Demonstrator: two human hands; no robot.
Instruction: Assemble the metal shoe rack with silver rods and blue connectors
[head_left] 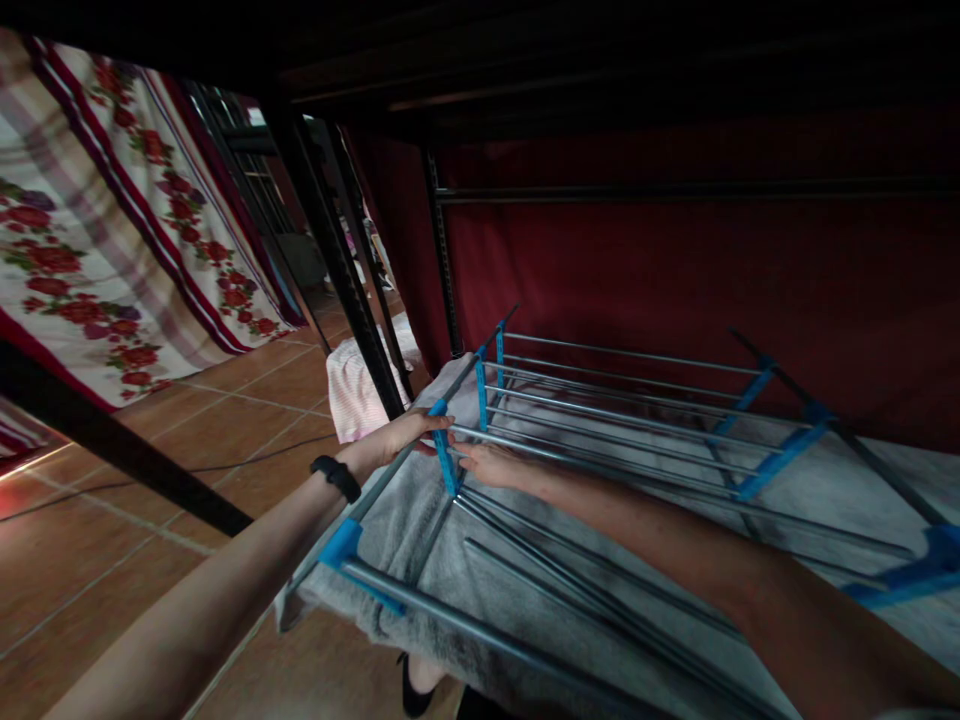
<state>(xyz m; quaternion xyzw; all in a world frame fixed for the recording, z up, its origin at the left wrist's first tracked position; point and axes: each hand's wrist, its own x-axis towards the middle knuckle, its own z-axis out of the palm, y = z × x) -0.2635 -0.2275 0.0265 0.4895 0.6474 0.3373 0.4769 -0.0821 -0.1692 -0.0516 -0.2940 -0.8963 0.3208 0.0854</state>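
Note:
A clothes drying rack (600, 462) of grey metal rods with blue plastic joints lies on a grey blanket (397, 560). My left hand (409, 432), with a dark band at its wrist, is closed around a blue plastic bracket (447, 465) on the rack's left side bar. Close beside it, my right hand (489, 466) pinches the end of a metal rod at that bracket; my fingers partly hide the joint. Several loose metal rods (570, 590) lie on the blanket below my right forearm. Nearest me, a thicker tube (465, 625) runs from a blue corner joint (341, 545).
A dark metal frame post (337, 260) rises left of the rack, with dark beams overhead. Behind is a dark red cloth (637, 270). A floral curtain (150, 220) hangs at left above the tiled floor (247, 420). A pink cloth (360, 385) lies beyond the post.

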